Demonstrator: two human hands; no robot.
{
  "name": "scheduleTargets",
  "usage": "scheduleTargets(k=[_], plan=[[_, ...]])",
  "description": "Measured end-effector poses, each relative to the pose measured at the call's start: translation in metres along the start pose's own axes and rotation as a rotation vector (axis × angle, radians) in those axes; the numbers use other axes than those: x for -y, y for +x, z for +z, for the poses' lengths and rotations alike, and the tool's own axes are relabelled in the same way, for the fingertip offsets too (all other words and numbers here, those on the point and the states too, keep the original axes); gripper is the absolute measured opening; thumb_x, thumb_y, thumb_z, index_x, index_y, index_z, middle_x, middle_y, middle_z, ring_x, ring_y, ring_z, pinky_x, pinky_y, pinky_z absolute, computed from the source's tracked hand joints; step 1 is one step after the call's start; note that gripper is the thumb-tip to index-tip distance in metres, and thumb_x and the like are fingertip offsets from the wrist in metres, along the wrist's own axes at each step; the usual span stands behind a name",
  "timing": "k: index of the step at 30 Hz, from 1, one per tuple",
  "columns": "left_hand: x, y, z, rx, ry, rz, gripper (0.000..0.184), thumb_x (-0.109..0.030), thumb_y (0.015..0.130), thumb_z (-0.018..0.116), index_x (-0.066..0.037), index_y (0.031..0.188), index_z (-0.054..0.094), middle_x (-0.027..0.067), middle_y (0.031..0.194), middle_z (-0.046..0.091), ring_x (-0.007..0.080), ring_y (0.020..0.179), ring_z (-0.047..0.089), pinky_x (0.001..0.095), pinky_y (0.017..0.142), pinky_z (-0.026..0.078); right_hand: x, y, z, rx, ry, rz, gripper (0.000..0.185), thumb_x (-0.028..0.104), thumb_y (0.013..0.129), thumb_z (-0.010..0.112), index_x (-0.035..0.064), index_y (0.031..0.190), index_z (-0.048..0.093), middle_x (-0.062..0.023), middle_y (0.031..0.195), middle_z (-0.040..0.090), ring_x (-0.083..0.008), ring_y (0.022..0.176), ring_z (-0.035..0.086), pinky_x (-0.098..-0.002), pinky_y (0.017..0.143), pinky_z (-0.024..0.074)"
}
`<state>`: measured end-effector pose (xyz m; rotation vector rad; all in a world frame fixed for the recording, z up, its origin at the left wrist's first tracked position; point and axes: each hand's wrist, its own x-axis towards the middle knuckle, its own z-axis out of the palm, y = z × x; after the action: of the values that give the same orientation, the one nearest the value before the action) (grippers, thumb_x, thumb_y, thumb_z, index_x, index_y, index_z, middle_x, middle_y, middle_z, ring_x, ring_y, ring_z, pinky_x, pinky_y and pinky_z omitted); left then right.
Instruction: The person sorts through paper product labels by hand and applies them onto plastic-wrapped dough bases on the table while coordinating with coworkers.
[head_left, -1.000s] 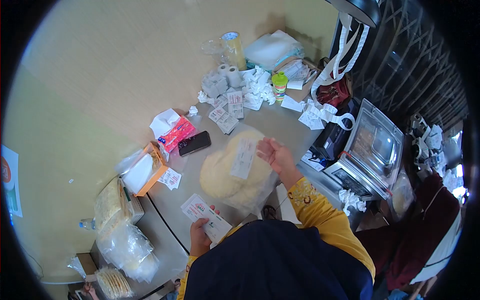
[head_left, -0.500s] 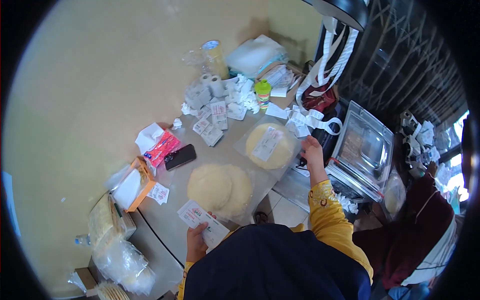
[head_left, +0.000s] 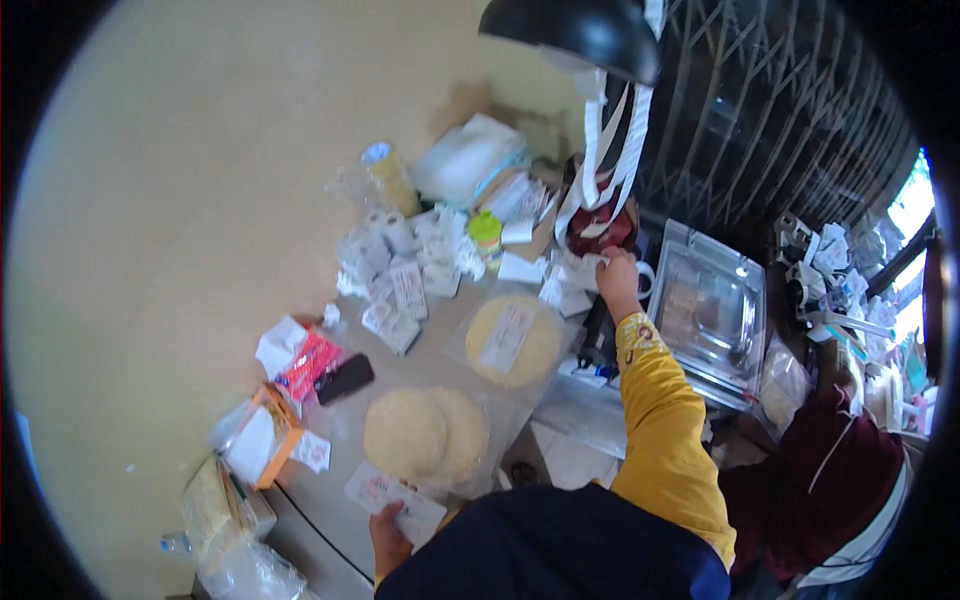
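My left hand (head_left: 390, 532) is closed on a white printed label (head_left: 412, 510) at the near edge of the table. Just beyond it lie two overlapping round pale flatbreads (head_left: 405, 432) in a clear plastic bag. My right hand (head_left: 618, 278) reaches to the far right, its fingers closed at a curled white label strip (head_left: 580, 266); the fingertips are partly hidden. Left of that arm sits another bagged round flatbread (head_left: 535, 350) with a printed label (head_left: 507, 338) on top.
A black lamp (head_left: 575, 35) hangs overhead. Along the wall stand crumpled labels (head_left: 365, 255), a green-capped bottle (head_left: 486, 232) and a tape roll (head_left: 390, 178). A phone (head_left: 345, 379) and an orange box (head_left: 280, 435) lie left. A clear lidded container (head_left: 710, 310) stands right, near a person in maroon (head_left: 840, 480).
My right hand has moved farther out to the white label strip and its fingers have closed there. My left hand still holds the label. The view has shifted, with more of the lamp showing.
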<state>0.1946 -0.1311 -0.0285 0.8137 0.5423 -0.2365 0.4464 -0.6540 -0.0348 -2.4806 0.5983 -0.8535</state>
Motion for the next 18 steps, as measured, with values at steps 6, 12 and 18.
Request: scheduleTargets(k=[6,12,18], plan=[[-0.002,-0.009,0.013,-0.113,0.108,0.11,0.056,-0.001,0.071,0.051,0.0,0.125,0.037,0.0154,0.11,0.054,0.0315,0.106,0.053,0.0488,0.094,0.041,0.034,0.03,-0.014,-0.551,0.898,0.08,0.02,0.002,0.072,0.056,0.0016,0.089,0.047,-0.0067,0.078,0.049,-0.0159,0.069,0.05,-0.0284,0.066,0.0428],[-0.011,-0.016,-0.025,0.028,1.6,0.625,0.033,-0.019,0.084,0.046,0.003,0.106,0.056,0.0217,0.098,0.06,0.0316,0.094,0.055,0.0376,0.09,0.042,0.112,0.078,-0.116,-0.756,0.597,-0.3,0.047,0.016,0.073,0.069,-0.0023,0.111,0.047,-0.016,0.106,0.05,-0.0257,0.094,0.05,-0.0326,0.082,0.0408],[-0.011,0.003,-0.042,0.015,1.858,0.618,0.036,-0.025,0.084,0.047,0.0,0.109,0.053,0.0187,0.104,0.057,0.031,0.097,0.053,0.0392,0.091,0.04,0.157,0.138,-0.175,-0.604,0.477,-0.215,0.062,0.009,0.068,0.064,0.0012,0.124,0.039,-0.0212,0.104,0.054,-0.0371,0.095,0.053,-0.0406,0.084,0.0422]])
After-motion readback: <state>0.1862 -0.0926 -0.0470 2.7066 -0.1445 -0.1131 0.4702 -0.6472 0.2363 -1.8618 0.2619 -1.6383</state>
